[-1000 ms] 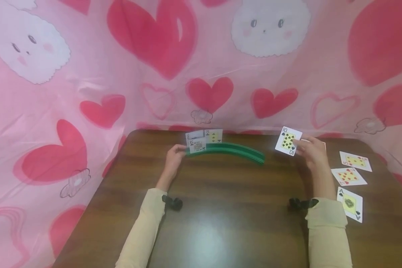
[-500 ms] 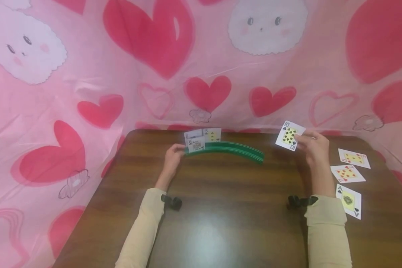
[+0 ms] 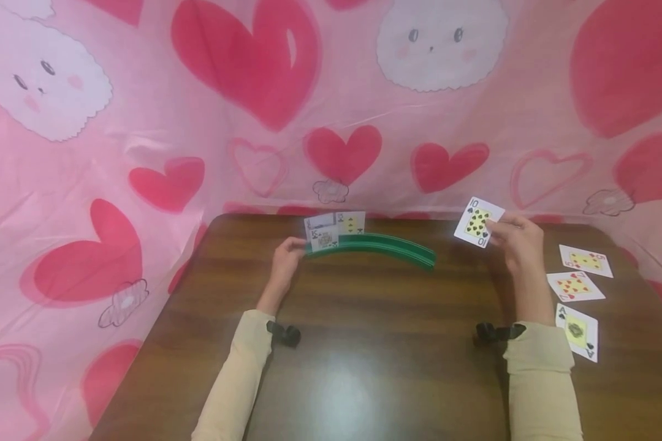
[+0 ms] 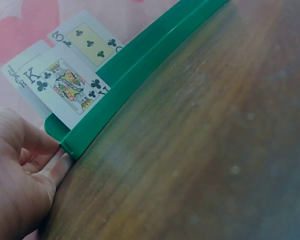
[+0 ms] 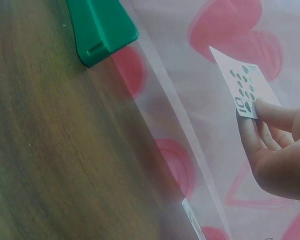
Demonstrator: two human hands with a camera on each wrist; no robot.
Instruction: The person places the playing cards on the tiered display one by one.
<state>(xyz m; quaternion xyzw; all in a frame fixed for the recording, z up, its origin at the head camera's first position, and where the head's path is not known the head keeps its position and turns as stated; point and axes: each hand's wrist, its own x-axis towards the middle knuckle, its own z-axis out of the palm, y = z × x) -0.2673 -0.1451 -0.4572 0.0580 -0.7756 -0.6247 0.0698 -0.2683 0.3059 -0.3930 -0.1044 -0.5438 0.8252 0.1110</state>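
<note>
My left hand [image 3: 284, 264] is at the left end of a curved green card holder [image 3: 386, 245], pinching that end between thumb and fingers in the left wrist view. Upright in the holder's left part stand a king of clubs [image 4: 67, 89] in front, a three of clubs [image 4: 92, 44] behind it to the right, and a card [image 4: 21, 74] with lettering down its edge, mostly hidden behind the king. Off the holder's right end, my right hand [image 3: 521, 245] holds a ten of spades [image 3: 477, 223] raised above the table, face towards me, thumb on its front.
Face up along the right side of the wooden table [image 3: 364, 343] lie a five of diamonds [image 3: 586, 261], a seven of hearts [image 3: 575, 286] and an ace of spades [image 3: 577, 332]. A pink heart-patterned cloth [image 3: 243, 165] hangs behind the table. Another card's edge [image 5: 192, 219] shows in the right wrist view.
Over the last second my right hand has lifted the ten of spades slightly and tilted it a little. My left hand stays at the card holder's end.
</note>
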